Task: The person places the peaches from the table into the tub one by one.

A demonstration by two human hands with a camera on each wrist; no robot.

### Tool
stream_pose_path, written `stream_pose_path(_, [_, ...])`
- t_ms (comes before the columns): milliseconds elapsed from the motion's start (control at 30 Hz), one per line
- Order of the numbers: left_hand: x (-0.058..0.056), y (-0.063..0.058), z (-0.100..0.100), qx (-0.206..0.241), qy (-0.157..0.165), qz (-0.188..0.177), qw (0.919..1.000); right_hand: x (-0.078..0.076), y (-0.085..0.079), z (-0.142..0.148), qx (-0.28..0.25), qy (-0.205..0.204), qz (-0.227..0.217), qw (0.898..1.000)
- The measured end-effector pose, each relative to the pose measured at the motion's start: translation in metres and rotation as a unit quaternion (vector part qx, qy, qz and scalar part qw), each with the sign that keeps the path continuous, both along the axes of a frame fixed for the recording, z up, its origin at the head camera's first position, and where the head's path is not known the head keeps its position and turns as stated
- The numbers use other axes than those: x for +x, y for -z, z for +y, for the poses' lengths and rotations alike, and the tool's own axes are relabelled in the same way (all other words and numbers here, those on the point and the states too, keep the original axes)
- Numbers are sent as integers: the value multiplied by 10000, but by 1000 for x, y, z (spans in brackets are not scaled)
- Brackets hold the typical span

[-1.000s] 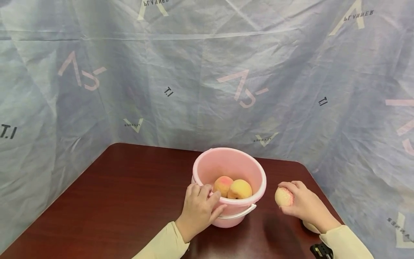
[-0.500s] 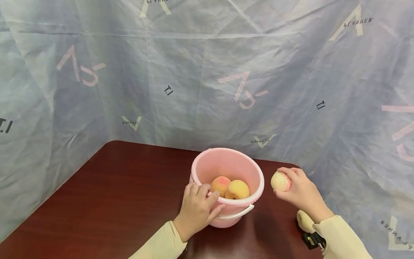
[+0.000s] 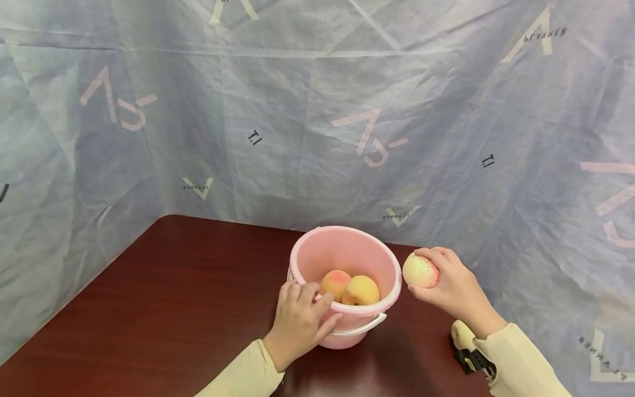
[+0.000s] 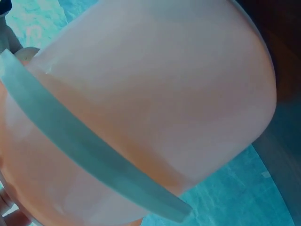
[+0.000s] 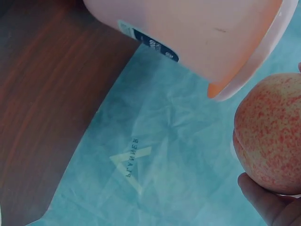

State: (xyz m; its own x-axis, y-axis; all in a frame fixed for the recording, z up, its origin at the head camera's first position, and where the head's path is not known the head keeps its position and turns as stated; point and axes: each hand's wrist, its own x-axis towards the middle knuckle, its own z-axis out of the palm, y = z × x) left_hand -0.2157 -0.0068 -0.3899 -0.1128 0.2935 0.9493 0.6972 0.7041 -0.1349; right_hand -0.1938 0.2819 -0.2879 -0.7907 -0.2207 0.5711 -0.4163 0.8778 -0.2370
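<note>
A pink bucket [image 3: 342,325] with a white handle [image 3: 359,325] stands on the table. My left hand [image 3: 297,320] grips its near left rim, fingers over the edge and thumb outside. Inside the bucket lie a reddish-yellow peach [image 3: 335,283] and a yellow fruit [image 3: 361,290]. Just right of the rim, my right hand [image 3: 451,286] holds a pale peach with red speckles [image 3: 416,271] in the air, fingers above and thumb below. In the right wrist view this peach [image 5: 273,132] is close to the bucket's rim [image 5: 254,70], apart from it.
A pale yellowish fruit [image 3: 462,334] lies on the table, partly hidden by the right forearm and its black wrist device [image 3: 473,358]. The dark red-brown table [image 3: 188,309] extends to the left. A grey printed cloth [image 3: 278,99] hangs around the back and sides.
My right hand has lifted the pale peach and moved it left towards the bucket. The pale fruit under the forearm shows more now. My left hand keeps its hold on the rim.
</note>
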Motion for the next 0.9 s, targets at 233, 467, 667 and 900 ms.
stream_pose_path(233, [1,0,1,8,-29,11,10000,-5,-1,-7,153,-197,50,9997])
stream_pose_path(467, [2,0,0,-13,-110,27,9999,-6,-4,-11,150,-348,279,9989])
stream_pose_path(667, [4,0,0,-49,-114,52,9999,-5,-1,-12,84,-491,504,9975])
stream_pose_path(900, [6,-2,0,-169,-198,-82,9996,-8,3,-16,91,-725,767,9944])
